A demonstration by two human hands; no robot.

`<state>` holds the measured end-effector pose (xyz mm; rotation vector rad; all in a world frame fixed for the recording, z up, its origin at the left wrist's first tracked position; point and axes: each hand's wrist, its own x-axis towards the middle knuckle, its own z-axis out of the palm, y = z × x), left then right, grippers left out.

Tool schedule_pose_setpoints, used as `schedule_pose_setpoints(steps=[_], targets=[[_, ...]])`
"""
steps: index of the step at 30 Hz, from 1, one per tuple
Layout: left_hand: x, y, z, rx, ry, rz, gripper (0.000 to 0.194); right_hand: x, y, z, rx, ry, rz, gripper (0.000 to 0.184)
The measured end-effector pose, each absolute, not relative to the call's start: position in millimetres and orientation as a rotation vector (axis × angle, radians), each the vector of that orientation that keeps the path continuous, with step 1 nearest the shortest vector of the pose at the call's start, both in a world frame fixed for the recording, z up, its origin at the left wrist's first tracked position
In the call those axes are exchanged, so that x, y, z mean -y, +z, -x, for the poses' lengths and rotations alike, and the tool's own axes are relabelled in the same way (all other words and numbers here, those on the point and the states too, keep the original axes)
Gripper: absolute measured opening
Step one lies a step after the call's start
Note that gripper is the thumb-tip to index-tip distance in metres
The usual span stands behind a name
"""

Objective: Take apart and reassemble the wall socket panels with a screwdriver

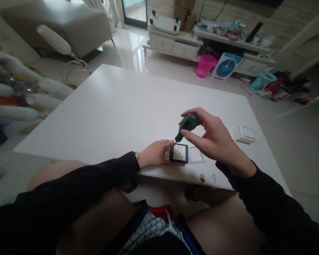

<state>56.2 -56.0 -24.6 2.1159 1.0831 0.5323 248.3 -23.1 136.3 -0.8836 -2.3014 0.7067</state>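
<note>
Green and gripped by the right hand [215,138], the screwdriver [186,126] slants to the socket [179,154], which the left hand [156,153] clasps, presumably for steadiness.

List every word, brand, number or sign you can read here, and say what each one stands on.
None can be read.
Green screwdriver: no readable marking on the handle.
Socket: holes and slots visible, no legible lettering.
Small yellow-and-blue figure: too small to make out any text.
Fan and items on the cabinet: too blurred to read.
</note>
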Motion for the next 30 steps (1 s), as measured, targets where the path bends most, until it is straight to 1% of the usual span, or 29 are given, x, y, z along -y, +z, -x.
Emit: schedule_pose_setpoints(steps=[3,5,8,10,16,20,25,30], targets=[[56,-24,-57,-1.138,0.445,-2.196,0.072,23,142,-255,2.192,0.644,0.935,0.029],[58,-25,-57,-1.16,0.455,-2.204,0.08,23,145,-263,2.13,0.644,0.976,0.031],[60,-26,-57,-1.108,0.547,-2.211,0.073,23,145,-282,2.088,0.702,1.032,0.037],[60,-26,-57,-1.05,0.587,-2.224,0.067,23,140,-298,2.098,0.73,1.099,0.036],[57,-23,-64,-1.026,0.577,-2.22,0.056,21,101,-342,2.137,0.648,1.344,0.018],[53,-18,-67,-1.084,0.499,-2.257,0.059,23,81,-350,2.186,0.644,1.386,0.01],[51,-12,-61,-1.139,0.286,-2.348,0.062,29,80,-344,2.259,0.627,1.321,0.007],[53,-9,-54,-1.177,0.225,-2.314,0.069,32,73,-338,2.333,0.669,1.311,0.005]])
